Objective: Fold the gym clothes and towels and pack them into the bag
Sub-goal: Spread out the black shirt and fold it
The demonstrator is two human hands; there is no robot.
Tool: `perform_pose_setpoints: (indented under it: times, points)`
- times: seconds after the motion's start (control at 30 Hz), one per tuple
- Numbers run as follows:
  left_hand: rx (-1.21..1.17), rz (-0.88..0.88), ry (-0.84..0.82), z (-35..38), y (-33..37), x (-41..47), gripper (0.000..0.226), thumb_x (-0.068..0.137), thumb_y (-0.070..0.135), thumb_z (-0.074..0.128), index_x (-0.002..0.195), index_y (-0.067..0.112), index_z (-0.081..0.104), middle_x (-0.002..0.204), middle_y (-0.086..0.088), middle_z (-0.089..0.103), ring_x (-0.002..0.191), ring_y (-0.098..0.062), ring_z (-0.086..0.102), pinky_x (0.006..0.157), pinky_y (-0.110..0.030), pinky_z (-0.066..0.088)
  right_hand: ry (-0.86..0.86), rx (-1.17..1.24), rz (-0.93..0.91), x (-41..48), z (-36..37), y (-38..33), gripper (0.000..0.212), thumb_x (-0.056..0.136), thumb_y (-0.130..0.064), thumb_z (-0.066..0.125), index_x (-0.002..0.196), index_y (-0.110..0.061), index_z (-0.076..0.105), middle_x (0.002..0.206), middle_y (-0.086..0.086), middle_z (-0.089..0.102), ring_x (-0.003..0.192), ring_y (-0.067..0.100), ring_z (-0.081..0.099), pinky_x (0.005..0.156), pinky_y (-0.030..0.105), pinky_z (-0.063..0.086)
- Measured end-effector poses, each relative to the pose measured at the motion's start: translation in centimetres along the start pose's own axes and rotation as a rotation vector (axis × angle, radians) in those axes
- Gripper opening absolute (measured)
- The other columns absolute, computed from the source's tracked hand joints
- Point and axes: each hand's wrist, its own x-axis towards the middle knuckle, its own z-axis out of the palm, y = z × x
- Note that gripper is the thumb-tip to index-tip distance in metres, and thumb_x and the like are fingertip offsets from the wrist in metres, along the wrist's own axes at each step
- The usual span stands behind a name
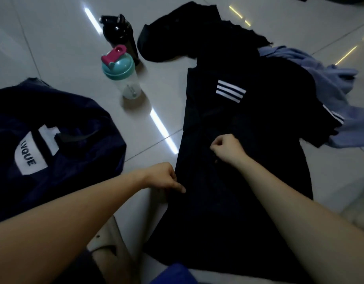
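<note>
L hand [166,178] pinches left edge of black striped garment [218,212]; R hand [225,148] clamped on fabric mid-panel. Garment spread on floor [54,48], bag [64,124] apart at left. Step: first fold, prob. Next: carry edge across, keep flat.

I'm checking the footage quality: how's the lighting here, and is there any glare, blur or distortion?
Head view: dim overall; light streaks glare off the glossy floor tiles; the black garment sinks into shadow, only its white stripes clear; the blue cloth looks slightly smeared; wide-angle stretch swells the forearms near the bottom edge.
</note>
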Motion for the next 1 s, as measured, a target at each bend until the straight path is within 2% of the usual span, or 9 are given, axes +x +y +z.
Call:
perform_pose_setpoints:
  times: [0.1,0.17,0.33,0.47,0.63,0.7,0.77,0.83,1.0]
  points:
    - [0.072,-0.059,-0.07,3.1,-0.3,-2.4,0.03,0.08,0.036,0.085,0.088,0.008,0.077,0.073,0.002,0.068,0.068,-0.012,0.061,0.063,-0.022,0.047,-0.276,-0.029,0.055,-3.5,2.2,0.0,0.014,0.097,-0.009,0.058,0.088,-0.007,0.069,0.073,0.012,0.072,0.056,0.023,0.071,0.048,0.03,0.055]
    - [0.099,-0.082,-0.041,4.7,-0.5,-3.5,0.038,0.08,0.031,0.085,0.104,0.003,0.075,0.087,-0.001,0.066,0.081,-0.016,0.06,0.07,-0.024,0.045,-0.402,-0.038,0.091,-5.1,2.7,0.1,0.01,0.097,-0.009,0.059,0.091,-0.006,0.066,0.074,0.014,0.071,0.057,0.025,0.07,0.048,0.03,0.054]
    - [-0.033,-0.123,0.057,5.5,-0.7,-5.5,0.042,0.074,0.033,0.088,0.105,0.007,0.075,0.1,-0.006,0.074,0.094,-0.021,0.068,0.081,-0.032,0.057,-0.485,0.089,0.129,-7.1,2.6,0.5,0.008,0.098,-0.01,0.06,0.098,-0.004,0.066,0.077,0.015,0.071,0.064,0.026,0.071,0.058,0.038,0.061]
    - [-0.097,-0.072,0.065,5.2,1.3,-6.8,0.031,0.079,0.027,0.086,0.098,0.007,0.072,0.083,-0.004,0.069,0.074,-0.017,0.067,0.061,-0.025,0.057,-0.605,0.207,0.177,-8.6,3.5,0.6,0.038,0.099,-0.036,0.063,0.114,-0.001,0.063,0.089,0.02,0.075,0.08,0.032,0.075,0.072,0.046,0.063]
    - [-0.17,-0.036,-0.025,7.1,3.6,-7.2,0.019,0.087,0.024,0.077,0.095,0.011,0.066,0.09,-0.007,0.07,0.081,-0.02,0.069,0.072,-0.033,0.061,-0.661,0.262,0.248,-9.6,3.9,1.7,0.074,0.087,-0.065,0.064,0.117,0.003,0.064,0.102,0.021,0.072,0.085,0.033,0.075,0.072,0.047,0.062]
    - [-0.32,-0.045,-0.176,7.9,3.8,-7.4,0.008,0.097,0.016,0.062,0.103,0.012,0.065,0.101,-0.014,0.075,0.09,-0.028,0.073,0.084,-0.041,0.061,-0.602,0.262,0.263,-9.9,4.0,2.4,0.067,0.084,-0.054,0.075,0.119,0.001,0.061,0.104,0.018,0.067,0.078,0.032,0.073,0.067,0.046,0.061]
    - [-0.357,-0.072,-0.252,8.1,3.4,-7.4,0.018,0.1,0.008,0.052,0.113,0.01,0.064,0.108,-0.019,0.074,0.094,-0.03,0.074,0.085,-0.041,0.061,-0.553,0.217,0.269,-10.1,4.3,3.1,0.044,0.088,-0.029,0.076,0.115,0.002,0.061,0.098,0.017,0.062,0.072,0.03,0.07,0.069,0.047,0.062]
    - [-0.198,-0.103,-0.202,8.1,2.4,-7.2,0.02,0.098,0.006,0.053,0.112,0.012,0.067,0.107,-0.014,0.074,0.097,-0.027,0.074,0.083,-0.038,0.062,-0.511,0.178,0.304,-10.3,4.4,3.6,0.025,0.093,-0.011,0.067,0.113,0.003,0.061,0.093,0.02,0.063,0.074,0.031,0.071,0.076,0.051,0.063]
    - [0.072,-0.113,-0.202,8.5,0.3,-6.8,0.028,0.094,0.008,0.057,0.116,0.018,0.072,0.103,0.001,0.07,0.1,-0.021,0.07,0.08,-0.031,0.061,-0.518,0.222,0.346,-10.5,4.0,3.8,0.021,0.102,-0.007,0.048,0.12,0.001,0.053,0.103,0.022,0.065,0.08,0.032,0.074,0.068,0.043,0.064]
